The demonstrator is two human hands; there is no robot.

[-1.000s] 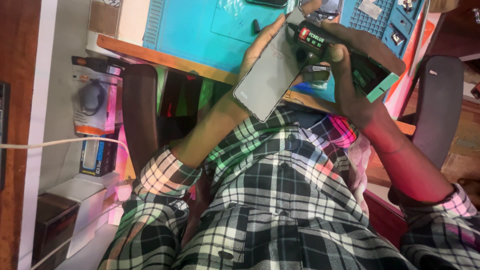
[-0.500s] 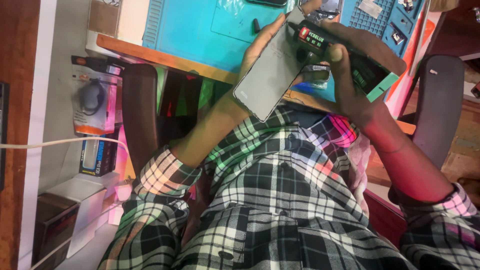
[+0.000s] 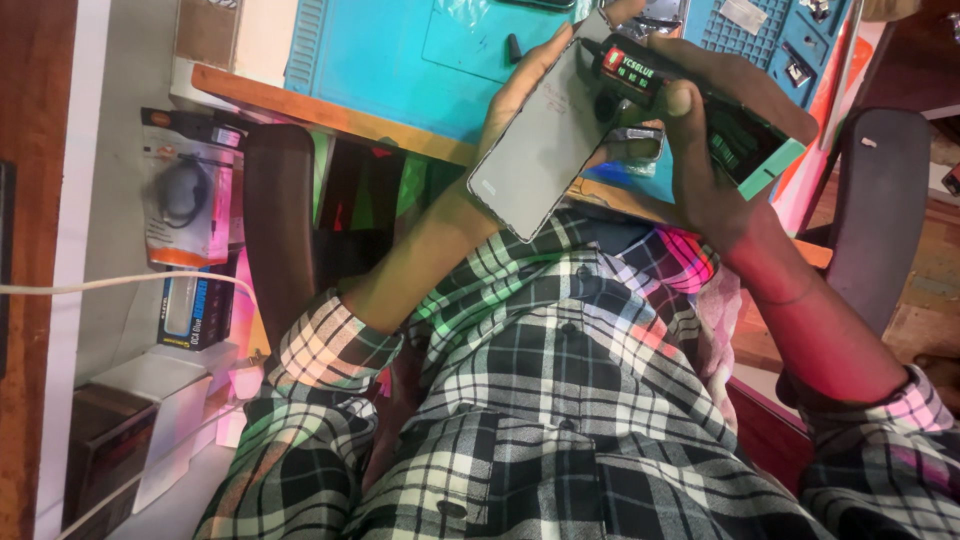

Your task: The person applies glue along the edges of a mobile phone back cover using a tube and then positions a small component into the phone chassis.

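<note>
Grey phone (image 3: 545, 140) slants lower-left to upper-right in your left hand (image 3: 520, 90), fingers gripping its edges; your right hand (image 3: 700, 150) clasps the glue tube (image 3: 630, 70) at its upper end.

The left hand (image 3: 520, 85) holds a grey phone back panel (image 3: 545, 150) tilted above the lap. The right hand (image 3: 700, 150) grips a dark glue tube (image 3: 640, 75) against its upper edge, over the blue mat (image 3: 390, 60) on the table (image 3: 330, 115).
</note>
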